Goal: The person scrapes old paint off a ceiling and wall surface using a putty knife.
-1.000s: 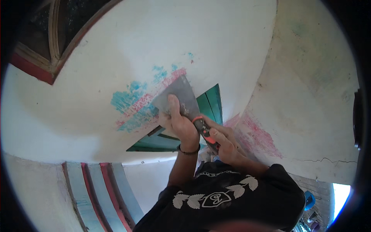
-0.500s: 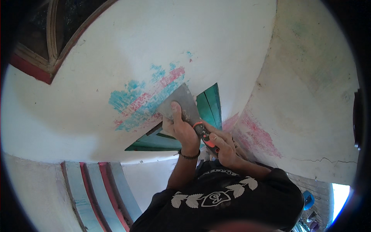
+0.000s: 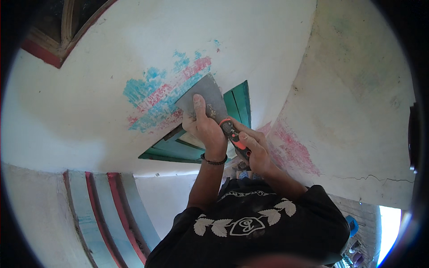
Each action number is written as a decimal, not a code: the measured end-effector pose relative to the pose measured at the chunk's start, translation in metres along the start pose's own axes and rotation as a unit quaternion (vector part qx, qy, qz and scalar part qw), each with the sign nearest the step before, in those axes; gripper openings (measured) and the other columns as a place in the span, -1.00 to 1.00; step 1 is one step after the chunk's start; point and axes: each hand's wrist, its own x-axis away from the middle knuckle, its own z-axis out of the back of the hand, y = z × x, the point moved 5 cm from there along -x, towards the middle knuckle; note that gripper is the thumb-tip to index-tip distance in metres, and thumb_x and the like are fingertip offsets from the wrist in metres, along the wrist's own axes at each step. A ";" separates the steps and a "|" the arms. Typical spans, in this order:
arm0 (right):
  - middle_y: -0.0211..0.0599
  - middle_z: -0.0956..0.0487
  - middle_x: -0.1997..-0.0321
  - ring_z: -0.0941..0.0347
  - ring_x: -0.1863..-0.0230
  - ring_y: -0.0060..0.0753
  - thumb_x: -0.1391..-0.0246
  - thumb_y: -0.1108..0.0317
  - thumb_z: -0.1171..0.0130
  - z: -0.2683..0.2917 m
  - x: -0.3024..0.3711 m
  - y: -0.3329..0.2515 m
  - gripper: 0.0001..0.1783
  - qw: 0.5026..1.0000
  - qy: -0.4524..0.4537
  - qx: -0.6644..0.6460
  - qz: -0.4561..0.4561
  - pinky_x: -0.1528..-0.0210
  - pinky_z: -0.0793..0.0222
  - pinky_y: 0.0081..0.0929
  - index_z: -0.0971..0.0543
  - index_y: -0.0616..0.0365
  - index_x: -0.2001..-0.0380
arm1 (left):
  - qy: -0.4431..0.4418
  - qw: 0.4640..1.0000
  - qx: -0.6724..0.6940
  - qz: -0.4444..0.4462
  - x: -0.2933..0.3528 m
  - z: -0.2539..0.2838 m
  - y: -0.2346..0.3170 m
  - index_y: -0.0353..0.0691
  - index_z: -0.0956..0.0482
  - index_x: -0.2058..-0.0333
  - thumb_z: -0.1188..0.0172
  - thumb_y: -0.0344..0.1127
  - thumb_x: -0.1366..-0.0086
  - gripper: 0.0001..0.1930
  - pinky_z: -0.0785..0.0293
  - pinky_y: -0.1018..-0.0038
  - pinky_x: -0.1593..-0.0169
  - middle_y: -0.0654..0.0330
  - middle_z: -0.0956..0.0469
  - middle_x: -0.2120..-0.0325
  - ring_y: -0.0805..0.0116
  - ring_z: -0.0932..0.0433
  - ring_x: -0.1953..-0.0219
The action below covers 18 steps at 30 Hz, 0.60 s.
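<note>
— Where's the putty knife [image 3: 206,99]?
— Flat against the white wall [image 3: 89,111], blade up, at the right end of the scraped patch [image 3: 156,96] showing blue and pink. Just left of the green shutter [image 3: 237,103].

— And the hands?
— Left hand [image 3: 206,129] spread over the lower blade, fingers pressing it onto the plaster, so resting on it rather than wrapped round. Right hand [image 3: 254,149] closed on the orange and black handle [image 3: 233,134], just below the left. Dark bracelet [image 3: 213,160] on the left wrist.

— Heavy tool?
— Looks light. Broad, thin grey metal blade, probably stiff with a little spring near the edge. Dusty, speckled with filler, so likely not slippery. Handle looks rubbery, good for a firm grip.

— Best place to take hold?
— By the handle for steering, with a flat palm or fingers low on the blade for pressure. Away from the top edge and corners; likely sharp enough to nick skin.

— Fragile?
— Hardly. More risk to the wall: a tilted corner could gouge the plaster.

— Anything else around?
— Window frame [image 3: 53,33] with a red border toward the upper left corner of the wall. Pink smear [image 3: 292,149] on the curved pillar to the right. Blue and red stripes [image 3: 100,210] lower left.
</note>
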 end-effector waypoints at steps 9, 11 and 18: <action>-0.18 -0.56 -0.03 -0.41 0.04 -0.58 -0.35 0.18 0.12 -0.003 -0.010 -0.013 -0.36 1.000 0.011 -0.005 0.027 -0.05 -0.30 -0.60 -0.29 0.43 -0.34 | 0.000 0.999 0.006 -0.036 -0.011 -0.014 0.013 -0.52 -0.51 0.06 -0.14 -0.33 -0.41 -0.70 -0.61 0.36 0.14 -0.01 -0.58 0.18 0.24 -0.63 0.24; -0.36 -0.57 0.18 -0.29 0.33 -0.71 -0.33 0.16 0.13 -0.002 -0.001 -0.002 -0.38 1.000 0.029 0.007 -0.002 0.27 -0.20 -0.69 -0.36 0.39 -0.30 | 0.005 0.999 -0.006 -0.038 -0.003 0.002 0.005 -0.52 -0.50 0.05 -0.14 -0.33 -0.41 -0.69 -0.62 0.35 0.12 -0.01 -0.59 0.17 0.23 -0.63 0.23; -0.40 -0.55 0.25 -0.21 0.47 -0.76 -0.31 0.15 0.12 -0.012 -0.007 -0.016 -0.36 0.999 0.036 -0.001 0.010 0.47 -0.07 -0.70 -0.35 0.41 -0.30 | -0.004 0.999 0.031 -0.010 -0.011 -0.012 0.013 -0.53 -0.48 0.03 -0.13 -0.34 -0.41 -0.68 -0.62 0.33 0.12 -0.04 -0.59 0.15 0.19 -0.65 0.18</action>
